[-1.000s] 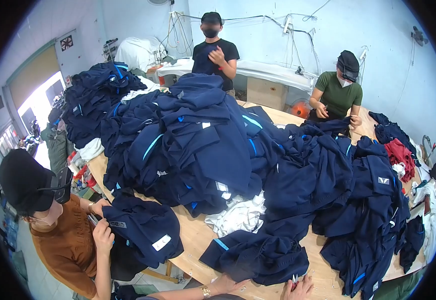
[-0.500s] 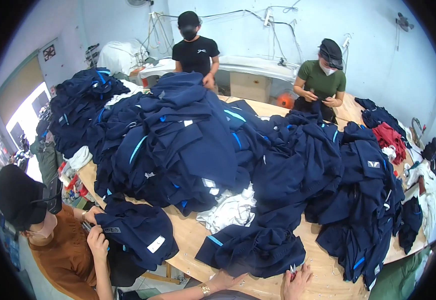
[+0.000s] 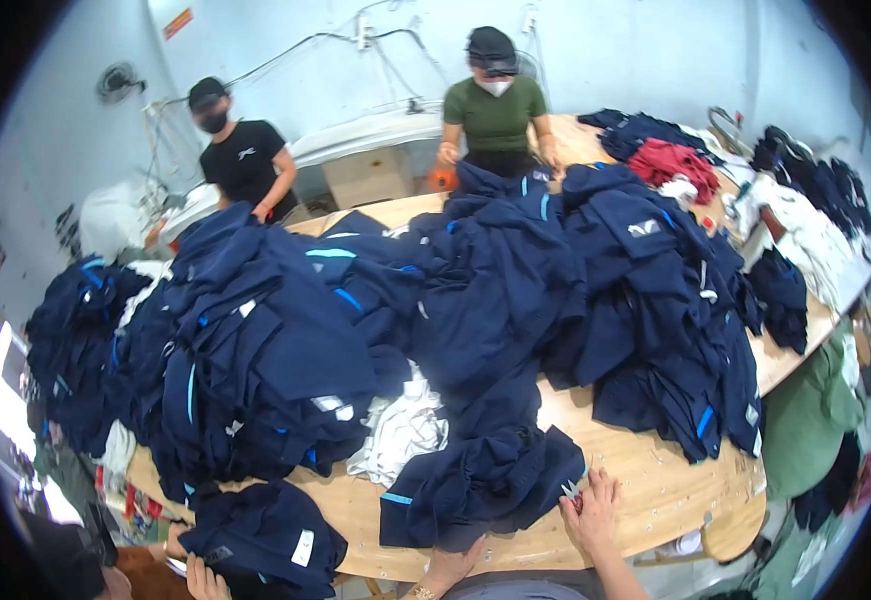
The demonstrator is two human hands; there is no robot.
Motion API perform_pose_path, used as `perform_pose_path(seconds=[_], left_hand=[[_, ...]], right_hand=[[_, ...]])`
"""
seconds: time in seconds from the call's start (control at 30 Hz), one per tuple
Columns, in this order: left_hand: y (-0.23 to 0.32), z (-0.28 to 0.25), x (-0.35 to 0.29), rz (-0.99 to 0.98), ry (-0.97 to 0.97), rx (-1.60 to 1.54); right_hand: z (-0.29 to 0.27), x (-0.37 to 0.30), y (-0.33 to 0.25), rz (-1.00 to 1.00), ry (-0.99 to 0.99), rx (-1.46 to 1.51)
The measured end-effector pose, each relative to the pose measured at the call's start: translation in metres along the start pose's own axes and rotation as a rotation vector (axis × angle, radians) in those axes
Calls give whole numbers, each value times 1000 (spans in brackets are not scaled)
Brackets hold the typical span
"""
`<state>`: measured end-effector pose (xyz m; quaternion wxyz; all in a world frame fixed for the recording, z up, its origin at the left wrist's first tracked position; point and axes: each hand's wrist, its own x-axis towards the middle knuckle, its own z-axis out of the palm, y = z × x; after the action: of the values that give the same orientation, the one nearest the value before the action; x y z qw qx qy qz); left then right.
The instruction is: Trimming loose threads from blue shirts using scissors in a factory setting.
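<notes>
A crumpled navy garment [image 3: 491,485] with a light blue strip at its left end lies on the table edge in front of me. My left hand [image 3: 454,565] rests against its near edge, fingers stretched out and partly hidden by the cloth. At the garment's right end is my right hand [image 3: 596,508], resting on the tabletop. Small thread snips [image 3: 574,495] with red handles are tucked in that hand, their metal points toward the garment.
A large heap of navy garments [image 3: 276,335] covers the wooden table [image 3: 646,505], with white cloth [image 3: 406,430] beside it. Two people stand across the table. At lower left, another person's hand [image 3: 206,578] holds a navy garment [image 3: 266,535]. Red cloth [image 3: 671,168] lies far right.
The view has swung right and downward, so the heap and the people sit further left. My left hand now shows less of its fingers; the right still holds the snips.
</notes>
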<state>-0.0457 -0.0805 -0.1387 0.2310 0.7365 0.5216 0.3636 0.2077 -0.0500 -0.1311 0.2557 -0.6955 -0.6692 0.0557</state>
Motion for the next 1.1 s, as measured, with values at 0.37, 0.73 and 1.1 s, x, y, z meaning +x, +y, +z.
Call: perform_pose_path(seconds=[0.37, 0.73, 1.1], left_hand=[[0, -1, -2, -43, 13, -8], [0, 1, 0, 22, 50, 46], [-5, 2, -6, -17, 54, 51]], right_hand=[[-4, 0, -4, 23, -38, 0], [-4, -2, -2, 13, -11, -10], [-3, -1, -5, 9, -5, -23]])
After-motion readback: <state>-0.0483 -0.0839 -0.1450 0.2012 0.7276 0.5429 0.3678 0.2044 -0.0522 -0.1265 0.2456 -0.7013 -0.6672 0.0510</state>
